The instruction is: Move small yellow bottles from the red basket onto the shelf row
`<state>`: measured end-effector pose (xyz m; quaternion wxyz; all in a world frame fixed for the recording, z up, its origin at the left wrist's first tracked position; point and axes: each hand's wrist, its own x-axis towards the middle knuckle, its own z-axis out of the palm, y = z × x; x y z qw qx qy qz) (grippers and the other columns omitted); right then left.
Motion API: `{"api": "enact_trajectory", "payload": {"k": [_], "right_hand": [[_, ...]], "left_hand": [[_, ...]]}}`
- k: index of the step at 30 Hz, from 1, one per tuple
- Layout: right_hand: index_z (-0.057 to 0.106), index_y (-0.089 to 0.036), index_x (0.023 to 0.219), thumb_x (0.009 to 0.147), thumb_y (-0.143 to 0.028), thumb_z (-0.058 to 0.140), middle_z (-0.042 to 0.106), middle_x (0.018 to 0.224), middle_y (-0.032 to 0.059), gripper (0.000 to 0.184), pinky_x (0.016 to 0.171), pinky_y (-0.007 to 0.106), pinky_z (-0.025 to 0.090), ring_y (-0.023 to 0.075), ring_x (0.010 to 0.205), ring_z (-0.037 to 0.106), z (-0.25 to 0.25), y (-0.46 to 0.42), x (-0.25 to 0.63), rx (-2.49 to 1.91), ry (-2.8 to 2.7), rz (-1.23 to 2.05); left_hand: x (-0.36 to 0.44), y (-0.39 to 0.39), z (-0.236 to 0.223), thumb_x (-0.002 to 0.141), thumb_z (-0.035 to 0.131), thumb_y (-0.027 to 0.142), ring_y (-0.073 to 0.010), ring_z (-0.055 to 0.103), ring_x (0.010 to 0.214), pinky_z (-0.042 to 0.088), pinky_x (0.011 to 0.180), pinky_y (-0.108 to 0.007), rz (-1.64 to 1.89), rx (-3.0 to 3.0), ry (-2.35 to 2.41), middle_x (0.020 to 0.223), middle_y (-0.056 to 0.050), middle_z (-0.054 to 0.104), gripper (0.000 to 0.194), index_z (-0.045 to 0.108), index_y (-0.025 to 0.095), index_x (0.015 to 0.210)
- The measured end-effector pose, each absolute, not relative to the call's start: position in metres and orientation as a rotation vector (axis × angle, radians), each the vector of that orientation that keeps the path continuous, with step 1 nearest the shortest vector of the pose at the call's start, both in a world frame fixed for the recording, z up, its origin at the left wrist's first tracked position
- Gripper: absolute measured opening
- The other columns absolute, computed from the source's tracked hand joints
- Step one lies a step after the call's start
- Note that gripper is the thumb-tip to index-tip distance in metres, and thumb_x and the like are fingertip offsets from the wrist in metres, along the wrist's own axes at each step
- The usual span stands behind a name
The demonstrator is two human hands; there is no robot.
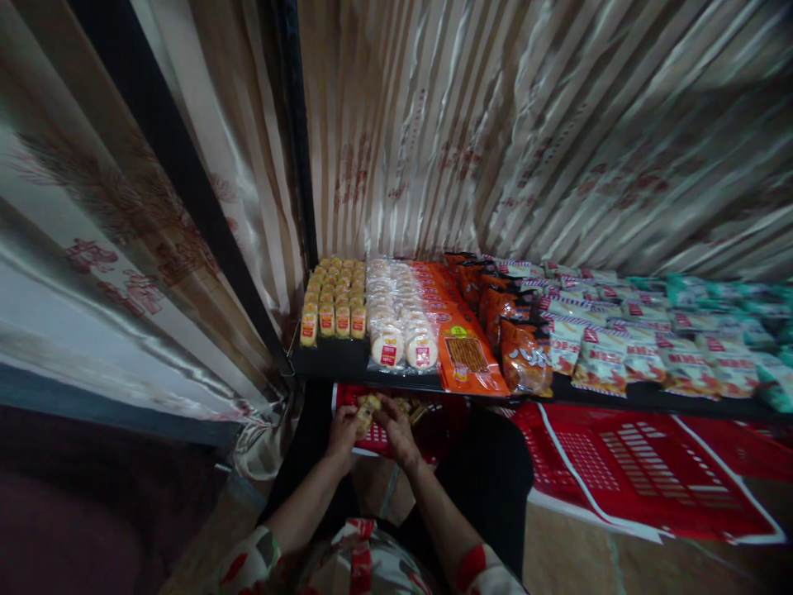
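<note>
— In the head view, where to find the yellow packet?
— Between left hand and right hand, over the near part of the red basket, below the black shelf's front edge.
— Gripped how?
— Pinched in curled left fingers; right fingers half bent just beside the packet's far side, too blurred to tell whether gripping too.

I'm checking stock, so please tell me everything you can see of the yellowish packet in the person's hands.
The yellowish packet is small and pale gold, in what looks like shiny plastic wrapping. Blur and dim light hide any lettering, and whether it is sealed cannot be told. It is tilted, held in the left hand over the red basket; the right hand touches or nearly touches it.
</note>
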<state>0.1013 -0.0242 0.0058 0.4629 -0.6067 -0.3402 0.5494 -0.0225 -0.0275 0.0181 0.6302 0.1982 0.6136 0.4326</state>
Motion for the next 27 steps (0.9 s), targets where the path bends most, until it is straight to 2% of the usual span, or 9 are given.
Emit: {"api": "enact_trajectory", "payload": {"k": [6,12,18,27], "right_hand": [[0.065,-0.022,0.100,0.058,-0.038,0.070,0.070,0.087,0.0025,0.045,0.074,0.036,0.051,0.0228,0.079,0.064,0.014,-0.023,0.097,-1.469,-0.813,1.385],[0.063,-0.022,0.099,0.058,-0.037,0.069,0.069,0.084,0.0012,0.044,0.072,0.033,0.050,0.0211,0.077,0.064,0.018,-0.021,0.094,-1.474,-0.807,1.439],[0.063,-0.022,0.096,0.059,-0.042,0.069,0.069,0.086,0.0022,0.042,0.070,0.033,0.050,0.0217,0.077,0.064,0.020,-0.021,0.092,-1.441,-0.838,1.407],[0.062,-0.019,0.091,0.060,-0.040,0.069,0.068,0.084,0.0035,0.037,0.071,0.033,0.049,0.0218,0.077,0.063,0.029,-0.022,0.089,-1.395,-0.876,1.407]], "left_hand": [[-0.028,-0.030,0.023,0.054,0.073,0.035,-0.0102,0.056,0.057,0.044,0.054,-0.021,1.029,0.484,1.363,0.065,0.002,0.059,0.030,0.054,0.017,0.069],[-0.029,-0.032,0.034,0.058,0.069,0.039,-0.0104,0.056,0.057,0.041,0.050,-0.020,1.019,0.487,1.377,0.066,0.002,0.059,0.030,0.056,0.018,0.076],[-0.031,-0.033,0.041,0.061,0.062,0.030,-0.0102,0.055,0.055,0.040,0.049,-0.020,0.978,0.486,1.355,0.063,0.002,0.058,0.023,0.057,0.018,0.079],[-0.036,-0.037,0.048,0.060,0.049,0.015,-0.0093,0.055,0.054,0.044,0.051,-0.021,0.954,0.404,1.336,0.072,-0.001,0.061,0.022,0.058,0.017,0.080]]}}
